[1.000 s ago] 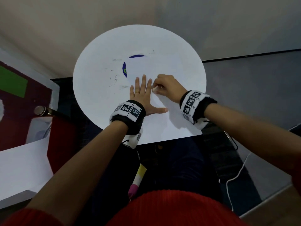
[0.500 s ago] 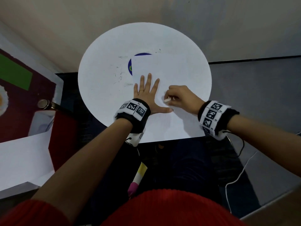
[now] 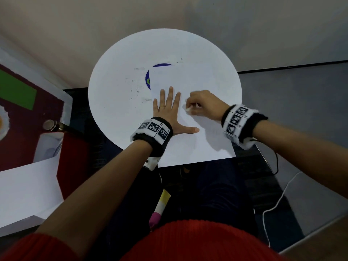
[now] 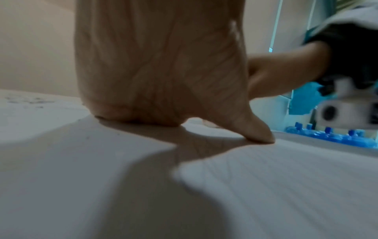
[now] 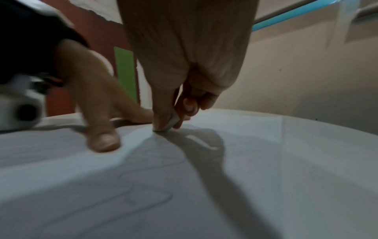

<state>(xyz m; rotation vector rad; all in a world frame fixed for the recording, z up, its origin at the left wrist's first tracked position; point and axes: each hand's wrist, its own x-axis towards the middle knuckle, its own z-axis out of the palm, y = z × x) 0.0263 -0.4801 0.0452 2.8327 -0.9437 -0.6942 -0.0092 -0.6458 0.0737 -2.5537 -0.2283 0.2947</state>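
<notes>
A white sheet of paper (image 3: 197, 129) lies on a round white table (image 3: 116, 95), its near edge hanging over the table's rim. My left hand (image 3: 169, 110) lies flat on the sheet's left side, fingers straight and thumb spread out to the right. My right hand (image 3: 201, 106) pinches a small white eraser (image 5: 172, 122) between thumb and fingers, with its tip touching the paper just right of my left fingers. Faint pencil lines (image 5: 143, 190) show on the sheet in the right wrist view.
Dark eraser crumbs (image 3: 135, 91) lie scattered on the table left of the sheet. A blue and green round mark (image 3: 148, 80) peeks out from under the paper's far left corner. Left of the table stand a red panel (image 3: 22, 110) and a white board (image 3: 26, 191). A white cable (image 3: 278, 202) runs on the floor.
My right hand with the eraser slid right and toward me over the paper, then back left and away toward my left fingers. The left hand has stayed flat on the sheet.
</notes>
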